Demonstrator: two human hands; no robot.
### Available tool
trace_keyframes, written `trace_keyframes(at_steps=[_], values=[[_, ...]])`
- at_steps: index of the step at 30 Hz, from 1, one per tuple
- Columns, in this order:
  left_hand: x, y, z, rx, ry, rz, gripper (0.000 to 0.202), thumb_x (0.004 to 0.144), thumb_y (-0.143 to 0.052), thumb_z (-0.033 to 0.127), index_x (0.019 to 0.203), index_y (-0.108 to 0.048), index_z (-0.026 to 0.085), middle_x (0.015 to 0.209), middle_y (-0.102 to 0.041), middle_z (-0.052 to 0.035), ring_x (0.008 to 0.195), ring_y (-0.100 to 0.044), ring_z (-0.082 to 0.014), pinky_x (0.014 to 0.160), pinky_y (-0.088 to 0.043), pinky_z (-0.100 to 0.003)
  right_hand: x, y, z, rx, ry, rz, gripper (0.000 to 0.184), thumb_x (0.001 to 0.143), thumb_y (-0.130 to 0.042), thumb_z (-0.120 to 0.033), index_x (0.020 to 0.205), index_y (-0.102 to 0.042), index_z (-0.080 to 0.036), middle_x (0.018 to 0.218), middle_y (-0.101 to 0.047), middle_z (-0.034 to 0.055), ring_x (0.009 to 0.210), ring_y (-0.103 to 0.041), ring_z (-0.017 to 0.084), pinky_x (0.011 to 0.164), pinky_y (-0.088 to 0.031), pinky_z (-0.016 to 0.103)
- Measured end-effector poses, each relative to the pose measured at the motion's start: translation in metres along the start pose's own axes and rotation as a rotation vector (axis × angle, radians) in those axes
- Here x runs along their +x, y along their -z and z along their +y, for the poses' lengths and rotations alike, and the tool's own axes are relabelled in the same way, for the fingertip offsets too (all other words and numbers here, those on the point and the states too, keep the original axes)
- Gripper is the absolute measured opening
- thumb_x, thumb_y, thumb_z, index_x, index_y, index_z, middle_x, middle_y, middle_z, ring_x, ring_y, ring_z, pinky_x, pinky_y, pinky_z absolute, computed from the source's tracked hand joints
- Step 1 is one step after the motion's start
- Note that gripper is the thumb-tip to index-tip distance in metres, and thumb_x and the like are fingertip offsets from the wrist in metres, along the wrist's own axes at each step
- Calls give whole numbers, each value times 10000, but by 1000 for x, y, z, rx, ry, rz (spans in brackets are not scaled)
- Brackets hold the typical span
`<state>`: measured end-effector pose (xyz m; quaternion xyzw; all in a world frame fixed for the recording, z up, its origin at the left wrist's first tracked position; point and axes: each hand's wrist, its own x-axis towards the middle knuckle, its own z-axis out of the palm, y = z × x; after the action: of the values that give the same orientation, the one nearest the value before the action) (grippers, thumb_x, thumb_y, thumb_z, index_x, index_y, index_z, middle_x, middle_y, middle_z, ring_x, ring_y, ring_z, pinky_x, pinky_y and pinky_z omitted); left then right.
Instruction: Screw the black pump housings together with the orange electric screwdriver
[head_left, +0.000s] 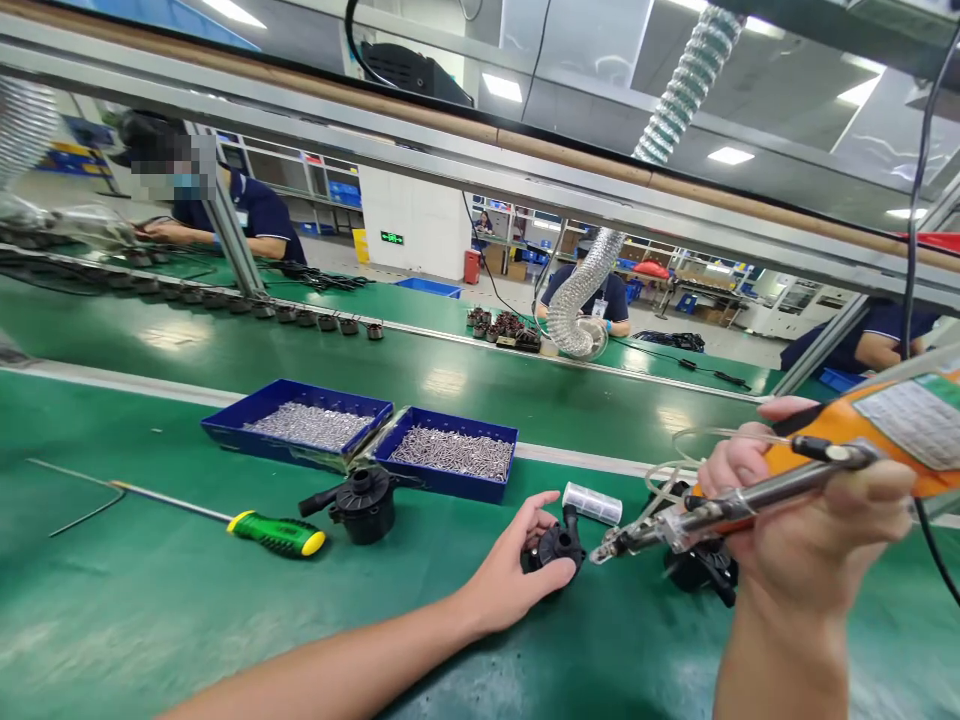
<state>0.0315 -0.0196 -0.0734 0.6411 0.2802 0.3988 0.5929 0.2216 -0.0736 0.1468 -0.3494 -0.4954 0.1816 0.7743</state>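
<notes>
My left hand [517, 565] is closed around a small black pump housing [561, 543] on the green bench, thumb in front and fingers behind. In my right hand [795, 520] is an orange electric screwdriver [832, 425] with a metal tube along its side. Its tip points left and down, just right of the housing and apart from it. Behind the housing lies a white mesh cylinder [592, 503]. Another black pump housing [701, 568] sits partly hidden behind the screwdriver and my right hand. A third pump housing [362, 505] stands farther left.
Two blue trays [446, 488] of small metal screws and parts stand behind the housings. A green-handled screwdriver [277, 532] and a bent thin rod [82, 495] lie at left. Beyond runs a green conveyor [315, 345]; co-workers sit across it. A flexible duct [577, 300] hangs there.
</notes>
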Motion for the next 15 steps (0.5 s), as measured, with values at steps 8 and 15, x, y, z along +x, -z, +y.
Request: trace_keyframes(at_steps=[8,15], values=[[5,8,3,-85,61,-79,971,817,-825,407,1646,-335,287,1145,-592,-41,953,-578,-199,922,-458,-366,-8,-11,13,74,-87,-24,796,591,-889,-825,1054,-630,-232,657,-443,-57,438,-387,95,392,-302,234],[15,11,15,-16,114,-135,803,761,-832,312,1515,-558,262,1013,-556,4,821,-537,-147,788,-472,-300,-10,-13,12,78,-70,-46,758,624,-887,-812,1044,-639,-232,676,-456,-51,456,-423,97,389,-341,239]])
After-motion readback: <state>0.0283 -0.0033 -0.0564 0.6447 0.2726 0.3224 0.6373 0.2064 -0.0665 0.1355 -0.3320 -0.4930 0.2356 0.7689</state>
